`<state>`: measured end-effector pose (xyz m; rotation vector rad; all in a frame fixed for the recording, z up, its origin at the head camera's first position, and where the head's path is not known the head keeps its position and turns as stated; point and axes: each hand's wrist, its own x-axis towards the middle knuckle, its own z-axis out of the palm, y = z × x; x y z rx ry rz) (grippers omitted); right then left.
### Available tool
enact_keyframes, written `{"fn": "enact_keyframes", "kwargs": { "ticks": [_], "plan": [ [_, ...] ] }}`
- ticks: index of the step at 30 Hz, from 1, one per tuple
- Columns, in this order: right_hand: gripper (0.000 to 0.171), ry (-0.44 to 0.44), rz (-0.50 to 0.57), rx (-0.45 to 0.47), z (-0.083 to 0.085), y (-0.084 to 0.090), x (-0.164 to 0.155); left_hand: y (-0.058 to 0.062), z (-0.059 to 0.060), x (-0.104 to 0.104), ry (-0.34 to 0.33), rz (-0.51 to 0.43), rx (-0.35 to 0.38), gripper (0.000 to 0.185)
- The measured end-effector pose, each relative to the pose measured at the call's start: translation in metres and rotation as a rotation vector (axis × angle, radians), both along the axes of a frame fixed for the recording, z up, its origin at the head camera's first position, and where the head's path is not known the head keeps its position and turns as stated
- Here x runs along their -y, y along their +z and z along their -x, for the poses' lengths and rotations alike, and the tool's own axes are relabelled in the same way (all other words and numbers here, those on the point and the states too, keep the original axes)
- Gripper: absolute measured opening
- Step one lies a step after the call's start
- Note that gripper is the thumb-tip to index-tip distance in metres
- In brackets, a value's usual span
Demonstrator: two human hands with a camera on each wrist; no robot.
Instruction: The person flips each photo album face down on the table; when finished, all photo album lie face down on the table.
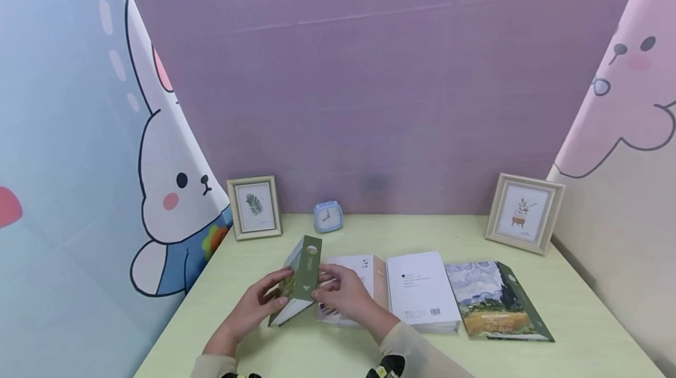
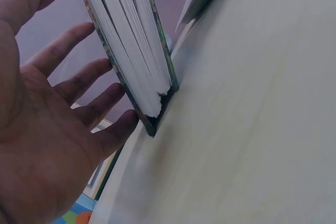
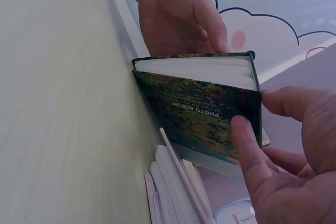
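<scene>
A dark green photo album (image 1: 306,272) with a painted cover stands on the table with its spine up, and its white page edges show in the left wrist view. My right hand (image 1: 345,294) pinches it near the spine, the thumb at the spine edge and a finger on the cover reading "PHOTO ALBUM" (image 3: 202,111). On the album's other side, my left hand (image 2: 63,98) has its fingers spread and fairly straight, fingertips right at the cover. To the right lie a pink-spined book (image 1: 379,284), a white book (image 1: 422,290) and another green photo album (image 1: 496,301) with a landscape cover.
A framed leaf print (image 1: 256,208) stands at the back left, a blue alarm clock (image 1: 328,216) beside it. Another picture frame (image 1: 525,213) leans at the back right. Printed cloth walls (image 1: 369,102) enclose the pale table (image 1: 296,354) at the back and sides.
</scene>
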<state>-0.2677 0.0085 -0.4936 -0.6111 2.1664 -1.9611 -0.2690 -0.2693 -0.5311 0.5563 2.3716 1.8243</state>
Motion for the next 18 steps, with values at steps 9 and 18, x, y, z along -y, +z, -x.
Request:
{"fn": "enact_keyframes", "kwargs": {
  "ticks": [9, 18],
  "plan": [
    [0.057, -0.017, -0.103, 0.004, -0.0008, -0.0017, -0.0005, -0.0013, -0.0009, 0.0027, 0.024, 0.088, -0.035, 0.052],
    [0.053, -0.01, -0.166, 0.028, 0.0027, -0.0071, -0.0019, -0.0032, -0.0013, 0.0042, 0.061, 0.189, -0.037, 0.053]
  ]
}}
